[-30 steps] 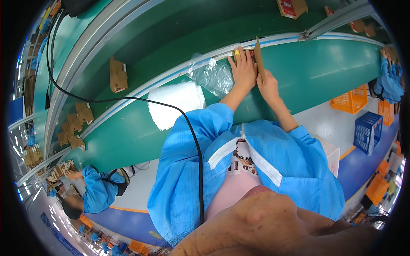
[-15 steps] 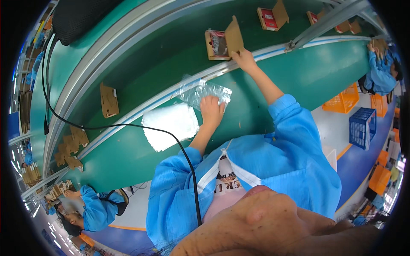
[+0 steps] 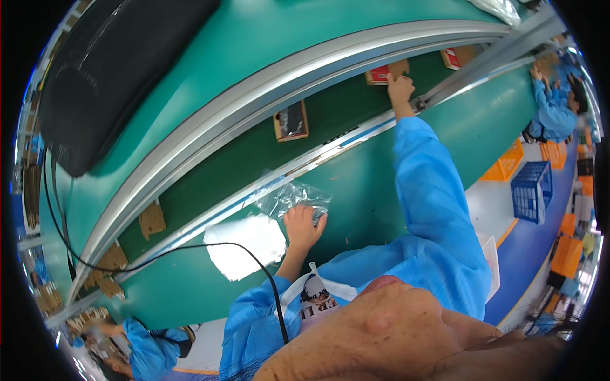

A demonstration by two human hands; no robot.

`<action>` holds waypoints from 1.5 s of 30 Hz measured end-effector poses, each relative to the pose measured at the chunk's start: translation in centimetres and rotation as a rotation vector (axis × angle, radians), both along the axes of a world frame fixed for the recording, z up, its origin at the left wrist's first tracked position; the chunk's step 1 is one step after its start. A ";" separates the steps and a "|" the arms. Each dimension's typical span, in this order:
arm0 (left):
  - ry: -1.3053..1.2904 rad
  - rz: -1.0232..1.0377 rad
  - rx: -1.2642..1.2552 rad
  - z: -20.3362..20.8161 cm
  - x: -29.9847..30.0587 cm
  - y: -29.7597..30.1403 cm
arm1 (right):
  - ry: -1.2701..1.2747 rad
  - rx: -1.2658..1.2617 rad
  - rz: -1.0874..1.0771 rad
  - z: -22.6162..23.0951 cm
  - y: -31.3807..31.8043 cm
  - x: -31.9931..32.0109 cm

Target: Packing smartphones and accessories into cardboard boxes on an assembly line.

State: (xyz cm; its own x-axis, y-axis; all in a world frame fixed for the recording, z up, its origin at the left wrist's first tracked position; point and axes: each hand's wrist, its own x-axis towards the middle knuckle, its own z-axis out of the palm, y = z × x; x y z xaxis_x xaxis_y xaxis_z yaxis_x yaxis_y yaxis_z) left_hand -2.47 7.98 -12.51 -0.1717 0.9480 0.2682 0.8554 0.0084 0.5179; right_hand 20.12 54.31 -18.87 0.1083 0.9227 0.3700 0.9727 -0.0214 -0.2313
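My left hand (image 3: 303,227) rests on the green table, its fingers bent over the near edge of a crinkled clear plastic bag (image 3: 293,198). Just left of it lies a stack of white sheets or bags (image 3: 244,247). My right arm stretches across the rail, and my right hand (image 3: 400,90) has its fingers closed at the near edge of an open cardboard box (image 3: 398,66) with a red item (image 3: 377,75) inside. Its fingertips are partly hidden. On the dark green belt, another open box (image 3: 291,122) holds something dark under shiny film.
A metal rail (image 3: 343,143) separates table and belt; a slanted metal post (image 3: 464,70) stands beyond my right hand. A black cable (image 3: 184,247) crosses the left side. More cardboard boxes (image 3: 152,220) sit leftward. Co-workers (image 3: 553,108) work at both ends. Crates (image 3: 532,190) stand right.
My right hand has left the box with the dark contents and reached farther right to the red-item box. My left hand stays on the plastic bag. The whole view has shifted.
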 end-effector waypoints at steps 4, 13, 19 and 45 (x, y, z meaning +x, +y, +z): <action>0.105 0.008 -0.058 -1.9 0.2 -0.3 | 0.321 0.066 0.080 0.5 -3.0 0.3; 0.083 0.046 -0.027 -0.9 1.1 -0.6 | 0.177 -0.017 0.431 11.7 -25.0 7.8; 0.136 -0.111 -0.026 -0.3 1.4 -1.5 | -0.335 0.131 0.675 11.2 -34.0 7.9; 0.113 -0.001 0.045 -2.5 1.3 -2.8 | 0.925 -0.355 0.061 8.7 -28.7 10.6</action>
State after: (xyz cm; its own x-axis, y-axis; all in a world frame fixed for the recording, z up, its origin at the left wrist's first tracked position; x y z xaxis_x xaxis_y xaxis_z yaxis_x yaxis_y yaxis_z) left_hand -1.15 5.21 -14.99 -0.1373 0.9345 0.3283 0.9082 -0.0135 0.4183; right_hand 30.77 25.60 -10.14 0.1634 0.9772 -0.1354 0.4142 -0.1925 -0.8896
